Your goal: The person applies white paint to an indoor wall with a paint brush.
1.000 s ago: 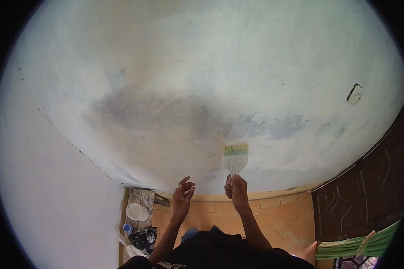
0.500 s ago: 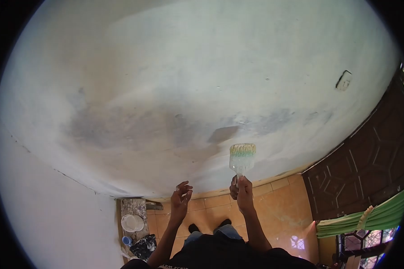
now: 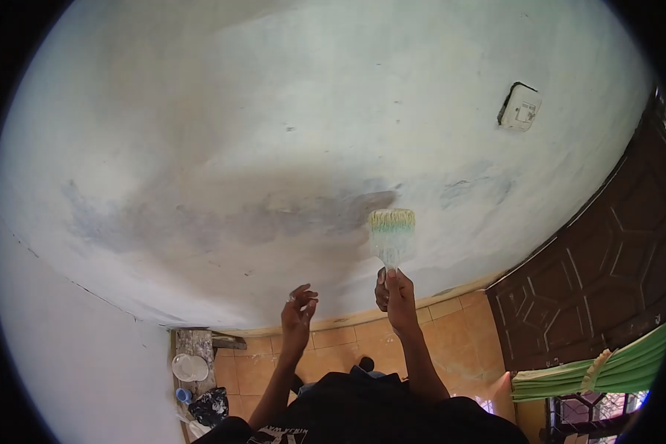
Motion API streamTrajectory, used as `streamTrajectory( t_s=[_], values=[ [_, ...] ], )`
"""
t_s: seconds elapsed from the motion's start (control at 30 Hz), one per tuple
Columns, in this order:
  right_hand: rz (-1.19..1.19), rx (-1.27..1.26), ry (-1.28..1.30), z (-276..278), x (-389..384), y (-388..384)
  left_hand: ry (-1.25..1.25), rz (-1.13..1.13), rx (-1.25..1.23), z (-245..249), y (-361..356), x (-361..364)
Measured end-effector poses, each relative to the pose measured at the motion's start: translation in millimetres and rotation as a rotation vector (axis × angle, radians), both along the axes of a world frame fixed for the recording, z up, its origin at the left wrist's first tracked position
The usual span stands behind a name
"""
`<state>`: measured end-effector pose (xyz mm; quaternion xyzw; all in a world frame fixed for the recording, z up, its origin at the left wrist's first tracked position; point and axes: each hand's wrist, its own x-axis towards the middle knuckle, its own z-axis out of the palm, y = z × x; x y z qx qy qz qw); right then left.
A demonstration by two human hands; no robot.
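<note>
Here you are at the wall [image 3: 311,74], your right hand [image 3: 397,292] closed around the handle of the wide paintbrush [image 3: 392,233], a firm grip with the yellow-and-green bristles pointing up the view. The paintbrush is in front of the wall's lower part, just below a greyish patch; you can't tell from here whether its bristles touch the surface. Left of the paintbrush and a little lower, your left hand [image 3: 300,309] hangs in the air, fingers loosely curled, whitish smears on them. Up and right of the paintbrush, there's the pale switch plate [image 3: 522,107]. Far down-left of it, the spattered bench [image 3: 196,340] carries a whitish round tub [image 3: 190,368], with a blue cup [image 3: 183,395] and a black plastic bag [image 3: 209,407] close by. Right of the paintbrush stands the dark door [image 3: 592,259], green curtain [image 3: 621,370] below.
</note>
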<state>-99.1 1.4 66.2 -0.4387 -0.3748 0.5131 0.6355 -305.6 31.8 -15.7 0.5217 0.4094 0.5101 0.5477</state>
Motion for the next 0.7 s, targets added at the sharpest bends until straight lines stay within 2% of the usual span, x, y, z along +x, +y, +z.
streamTrajectory(
  t_s=[0.2,0.43,0.7],
  values=[
    [0.0,0.066,0.003,7.7,60.6,10.6,-0.022,-0.002,-0.076,-1.0,-10.5,61.2],
    [-0.105,0.196,-0.08,40.4,85.4,30.6,-0.027,-0.018,-0.078,-1.1,-16.8,70.1],
    [-0.156,0.03,0.025,-6.7,83.3,-1.9,0.02,-0.018,-0.111,-18.5,-2.7,55.5]
  ],
)
